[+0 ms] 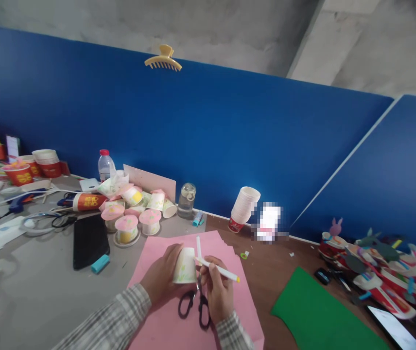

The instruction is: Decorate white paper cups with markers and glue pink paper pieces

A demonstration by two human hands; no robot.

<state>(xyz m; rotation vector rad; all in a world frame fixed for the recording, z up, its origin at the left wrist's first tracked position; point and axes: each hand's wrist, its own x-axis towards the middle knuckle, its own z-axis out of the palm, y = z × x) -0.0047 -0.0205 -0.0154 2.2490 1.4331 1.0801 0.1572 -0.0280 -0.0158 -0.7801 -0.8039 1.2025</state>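
My left hand (pixel 162 276) is wrapped round a white paper cup (pixel 185 267) with a pale green leaf print, held with its wide rim downward. In my right hand (pixel 218 292) is a white marker (pixel 225 272) with a yellow end; its tip points at the cup's side, and I cannot tell whether it touches. Below the cup, black-handled scissors (pixel 203 306) lie on stacked pink sheets (pixel 164 325). A second white pen-like stick (pixel 198 245) lies beyond my right hand.
Left of the pink sheets stand small decorated cups (pixel 127 228) with pink tops, a black phone (pixel 90 240) and a turquoise cap (pixel 100 263). A glass jar (pixel 186 200) and stacked cups (pixel 243 209) stand by the blue partition (pixel 208 131). Green felt-like sheet (pixel 320 311) lies right.
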